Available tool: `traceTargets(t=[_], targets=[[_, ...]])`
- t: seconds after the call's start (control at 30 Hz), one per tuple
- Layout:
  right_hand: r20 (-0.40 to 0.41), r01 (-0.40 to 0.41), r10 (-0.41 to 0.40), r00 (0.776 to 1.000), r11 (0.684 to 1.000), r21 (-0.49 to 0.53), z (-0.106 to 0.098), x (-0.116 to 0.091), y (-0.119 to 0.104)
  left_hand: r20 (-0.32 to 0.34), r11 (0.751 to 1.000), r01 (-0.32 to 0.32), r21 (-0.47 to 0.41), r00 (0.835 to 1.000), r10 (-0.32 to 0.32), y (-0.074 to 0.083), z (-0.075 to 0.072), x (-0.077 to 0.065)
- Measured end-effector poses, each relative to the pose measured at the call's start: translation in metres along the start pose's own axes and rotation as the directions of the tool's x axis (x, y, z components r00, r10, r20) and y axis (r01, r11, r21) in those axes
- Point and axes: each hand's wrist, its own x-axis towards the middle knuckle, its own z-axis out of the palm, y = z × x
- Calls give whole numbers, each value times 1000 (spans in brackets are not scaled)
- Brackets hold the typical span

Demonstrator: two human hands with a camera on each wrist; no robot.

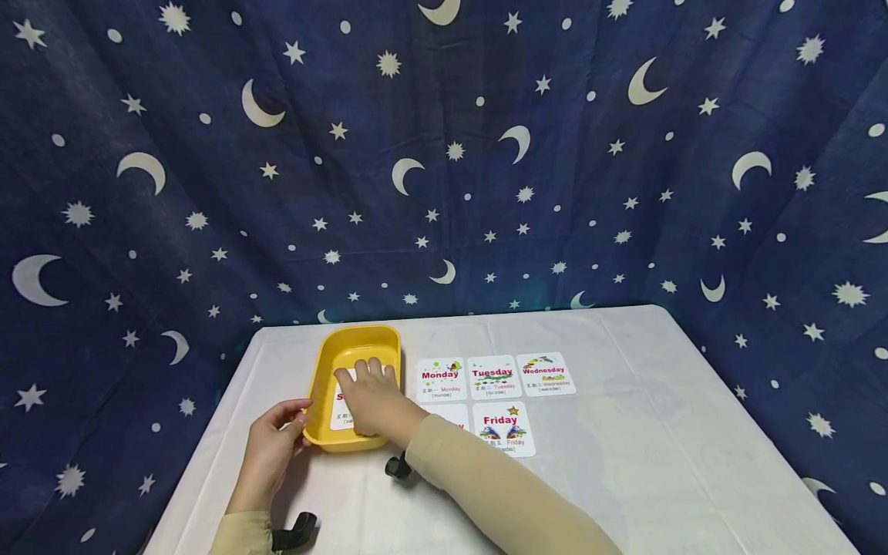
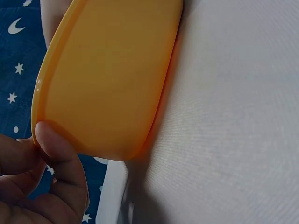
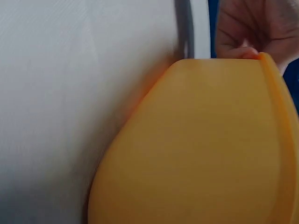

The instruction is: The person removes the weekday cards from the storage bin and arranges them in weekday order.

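A yellow plastic tray (image 1: 322, 385) stands near the left side of the table. My left hand (image 1: 270, 443) pinches its front left corner; in the left wrist view the thumb (image 2: 58, 144) lies against the rim. My right hand (image 1: 375, 401) reaches inside the tray, over a white card (image 1: 340, 420) whose red print begins with S. Bent fingers cover much of that card, and I cannot tell whether they grip it. From the right wrist view, the tray wall (image 3: 196, 140) hides the right hand's fingers, while the left hand (image 3: 257, 28) appears past the far corner.
Right of the tray lie the Monday card (image 1: 442, 381), Tuesday card (image 1: 495, 378) and Wednesday card (image 1: 546, 375) in a row. Below are the Friday card (image 1: 503, 432) and another card (image 1: 454, 415), mostly behind the right forearm. A starry blue curtain (image 1: 472, 185) hangs behind the white table (image 1: 659, 447).
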Motion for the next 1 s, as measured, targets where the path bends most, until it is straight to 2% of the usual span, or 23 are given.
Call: traceTargets(t=[0.27,0.53,0.87,1.0], targets=[[59,-1,5,998,998,-58,-4,3,1,-7,1000,-1,-3,1000,1,-1,1,1],[107,-34,38,994,999,-43,-5,10,3,-3,1000,9,1,1000,-9,-2,0,1],[115,-22,25,993,999,-29,-5,14,5,-8,1000,9,-2,1000,-10,-1,0,2],[106,-30,35,994,998,-52,-5,14,5,-4,1000,6,-5,1000,-6,-2,0,1]])
